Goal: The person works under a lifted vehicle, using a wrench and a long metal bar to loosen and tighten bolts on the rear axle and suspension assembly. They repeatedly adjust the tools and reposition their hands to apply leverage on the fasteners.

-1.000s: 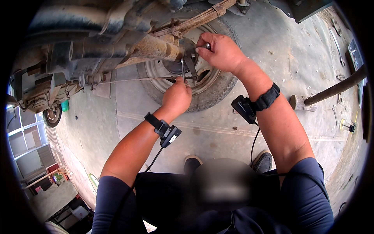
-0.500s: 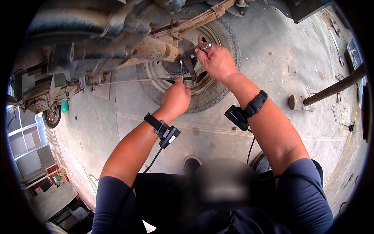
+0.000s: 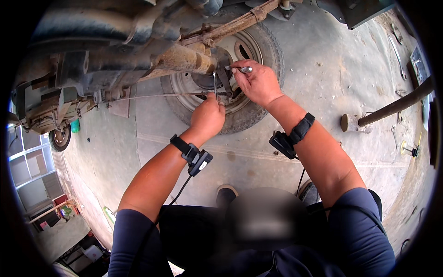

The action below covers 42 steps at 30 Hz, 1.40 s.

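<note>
My left hand [image 3: 207, 115] is closed around the lower end of a slim steel wrench [image 3: 215, 85], which stands nearly upright against the brake and hub area at the end of a rusty axle [image 3: 184, 59]. To its right, my right hand [image 3: 259, 84] grips a shiny metal wrench [image 3: 247, 69] between thumb and fingers. That tool's inner end reaches toward the hub beside the axle; its exact seat is too small to make out, and the fingers hide part of it. Behind both hands is the wheel [image 3: 251, 121], with a pale rim and treaded tyre.
Rusty leaf springs [image 3: 240, 23] and the vehicle's underside hang close above and left. A thin rod [image 3: 152, 96] runs leftward from the hub. At right are a wooden-headed mallet [image 3: 353, 123], a long wrench [image 3: 398, 57] and a tool tray [image 3: 419, 67] on the concrete floor [image 3: 318, 78].
My right hand has dropped slightly, and its wrench has swung from tilting upward to nearly level. My left hand and its wrench stay almost in place.
</note>
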Tool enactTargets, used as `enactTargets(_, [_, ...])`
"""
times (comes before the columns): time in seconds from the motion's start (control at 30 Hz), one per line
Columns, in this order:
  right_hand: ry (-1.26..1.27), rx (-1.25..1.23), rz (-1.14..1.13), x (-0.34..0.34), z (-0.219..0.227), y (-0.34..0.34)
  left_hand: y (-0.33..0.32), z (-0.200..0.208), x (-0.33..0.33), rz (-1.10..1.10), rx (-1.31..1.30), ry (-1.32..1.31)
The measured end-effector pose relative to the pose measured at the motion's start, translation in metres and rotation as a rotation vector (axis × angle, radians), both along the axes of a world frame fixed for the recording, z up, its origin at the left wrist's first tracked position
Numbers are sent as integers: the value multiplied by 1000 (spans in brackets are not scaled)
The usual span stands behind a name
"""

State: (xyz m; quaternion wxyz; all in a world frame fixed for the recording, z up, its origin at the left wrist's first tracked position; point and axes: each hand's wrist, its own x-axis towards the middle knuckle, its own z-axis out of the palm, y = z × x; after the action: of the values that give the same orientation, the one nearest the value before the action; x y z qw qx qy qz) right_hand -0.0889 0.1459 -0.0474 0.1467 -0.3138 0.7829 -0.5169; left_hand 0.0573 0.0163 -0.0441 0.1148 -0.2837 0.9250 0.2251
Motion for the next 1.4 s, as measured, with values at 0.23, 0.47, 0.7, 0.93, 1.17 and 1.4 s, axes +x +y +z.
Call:
enactTargets(0.23, [18, -130, 44, 9, -13, 7, 1, -1, 1, -38, -17, 25])
enactTargets(0.47, [23, -82, 96, 2, -6, 3, 1, 0, 1, -25, -8, -13])
enactTargets(0.7, [58, -115, 72, 9, -12, 2, 0, -3, -1, 19, 7, 2])
enactTargets(0.93, [87, -64, 62, 2, -6, -2, 2, -3, -1, 12, 8, 26])
enactTargets(1.17, [47, -82, 33, 7, -6, -1, 1, -2, 0, 7, 1, 21])
enactTargets(1.4, [146, 16, 77, 2, -1, -5, 4, 3, -4, 28, -4, -37])
